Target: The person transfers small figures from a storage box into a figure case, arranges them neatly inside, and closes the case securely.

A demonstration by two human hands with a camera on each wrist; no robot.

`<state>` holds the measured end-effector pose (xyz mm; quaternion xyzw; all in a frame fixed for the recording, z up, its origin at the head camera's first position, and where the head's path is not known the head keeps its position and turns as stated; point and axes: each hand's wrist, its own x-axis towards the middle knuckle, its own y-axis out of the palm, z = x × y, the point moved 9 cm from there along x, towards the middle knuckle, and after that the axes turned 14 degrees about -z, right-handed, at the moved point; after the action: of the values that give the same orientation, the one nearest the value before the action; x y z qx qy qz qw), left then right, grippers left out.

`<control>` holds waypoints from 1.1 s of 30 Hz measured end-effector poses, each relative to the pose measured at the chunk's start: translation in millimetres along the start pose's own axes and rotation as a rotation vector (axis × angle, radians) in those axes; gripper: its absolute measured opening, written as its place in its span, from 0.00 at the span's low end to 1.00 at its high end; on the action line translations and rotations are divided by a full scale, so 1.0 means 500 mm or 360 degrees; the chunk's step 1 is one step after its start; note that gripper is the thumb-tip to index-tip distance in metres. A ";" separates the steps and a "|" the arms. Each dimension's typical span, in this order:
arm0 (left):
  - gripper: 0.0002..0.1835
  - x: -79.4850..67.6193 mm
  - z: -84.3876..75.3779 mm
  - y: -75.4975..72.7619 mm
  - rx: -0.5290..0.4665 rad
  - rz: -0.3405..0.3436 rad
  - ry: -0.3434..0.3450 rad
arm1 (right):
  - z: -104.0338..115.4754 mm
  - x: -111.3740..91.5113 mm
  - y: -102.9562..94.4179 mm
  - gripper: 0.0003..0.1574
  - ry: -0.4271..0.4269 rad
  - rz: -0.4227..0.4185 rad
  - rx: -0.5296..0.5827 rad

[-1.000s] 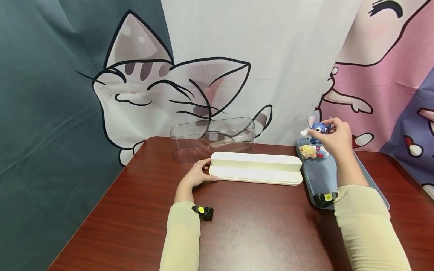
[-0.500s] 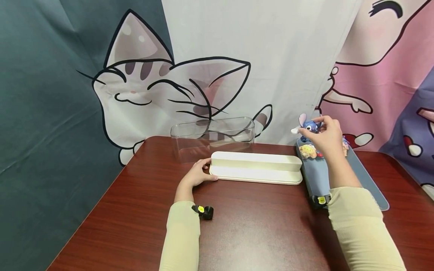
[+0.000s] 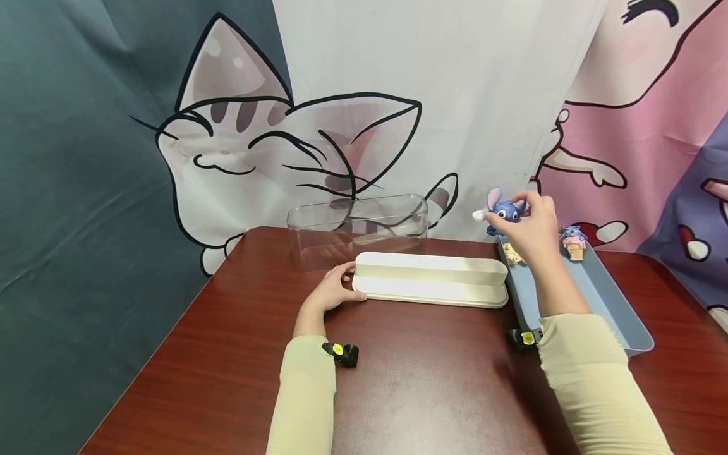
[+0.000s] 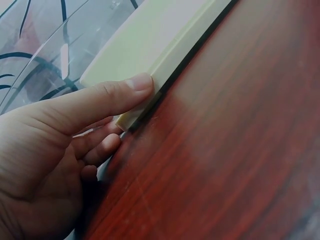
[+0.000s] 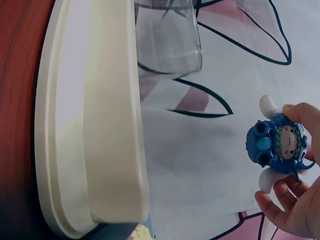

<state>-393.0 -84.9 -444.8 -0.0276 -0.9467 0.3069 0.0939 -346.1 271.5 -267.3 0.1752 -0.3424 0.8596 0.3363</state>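
Observation:
A cream two-step display base (image 3: 432, 294) lies on the brown table. My left hand (image 3: 327, 296) grips its left end; in the left wrist view the thumb (image 4: 120, 95) presses on the edge of the base, with the fingers curled by its end. Pinched between thumb and fingers of my right hand (image 3: 536, 232) is a blue toy figurine (image 3: 505, 212) with big ears. It hangs in the air above the tray's far left corner, beyond the right end of the base. From the right wrist, the figurine (image 5: 262, 142) shows white ear-like parts and a small white face.
At the right stands a blue-grey tray (image 3: 617, 297) holding a yellow figurine (image 3: 513, 254), partly hidden by my hand, and an ice-cream-cone figurine (image 3: 574, 244). Behind the base is a clear plastic cover (image 3: 318, 249). A cartoon-printed curtain (image 3: 478, 82) hangs behind the table.
My right hand has carried the blue figurine leftward from over the tray to its far left corner. The ice-cream-cone figurine has come into view. My left hand stays on the base.

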 end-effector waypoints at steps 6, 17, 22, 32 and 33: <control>0.46 0.002 0.003 0.002 0.0043 0.0017 -0.0012 | 0.022 -0.013 0.020 0.35 -0.0076 0.0001 0.0040; 0.47 0.004 0.004 0.005 0.0063 0.0051 -0.0006 | 0.051 -0.036 0.049 0.32 -0.0195 0.0015 0.0120; 0.46 0.005 0.003 0.004 0.0057 0.0045 -0.0001 | 0.064 -0.044 0.061 0.32 -0.0231 0.0040 0.0121; 0.47 0.004 0.009 0.003 0.0041 0.0043 -0.0017 | 0.089 -0.056 0.078 0.32 -0.0258 0.0087 0.0096; 0.47 0.004 0.008 0.003 0.0038 0.0040 -0.0013 | 0.091 -0.057 0.079 0.33 -0.0263 0.0089 0.0097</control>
<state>-396.1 -86.0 -448.5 -0.0371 -0.9429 0.3195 0.0865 -350.3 205.1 -269.2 0.2462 -0.3474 0.8613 0.2772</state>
